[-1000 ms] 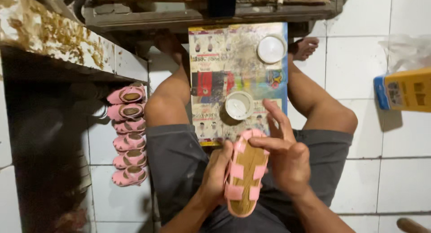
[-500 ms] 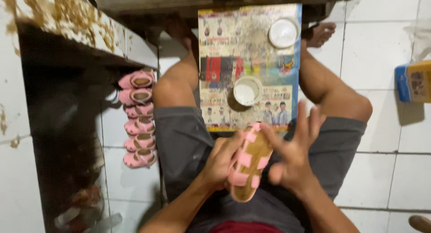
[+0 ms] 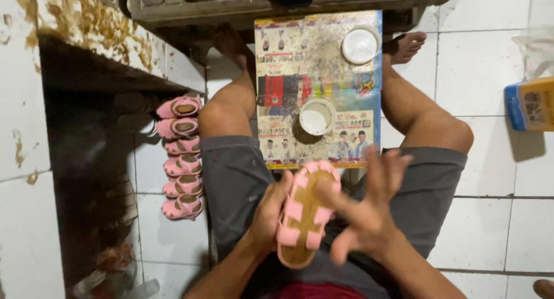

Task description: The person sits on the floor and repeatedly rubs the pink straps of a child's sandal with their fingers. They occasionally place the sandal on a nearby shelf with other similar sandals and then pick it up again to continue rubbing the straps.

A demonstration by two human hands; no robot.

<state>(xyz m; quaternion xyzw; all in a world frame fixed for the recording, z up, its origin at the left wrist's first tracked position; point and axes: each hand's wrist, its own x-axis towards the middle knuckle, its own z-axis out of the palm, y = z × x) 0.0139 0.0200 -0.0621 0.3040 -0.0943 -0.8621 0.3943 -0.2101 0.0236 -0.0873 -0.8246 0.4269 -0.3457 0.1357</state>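
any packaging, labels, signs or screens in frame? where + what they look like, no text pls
Printed poster sheet: on the floor between the person's legs, rectangular, worn, multicoloured with a red band and small portrait pictures.
Carton box: right edge, on white tiles, boxy, yellow with a blue side, cut off by the frame.
No screens or signs seen.

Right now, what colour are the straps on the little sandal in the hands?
Pink straps on the small tan-soled sandal, seen in the head view.
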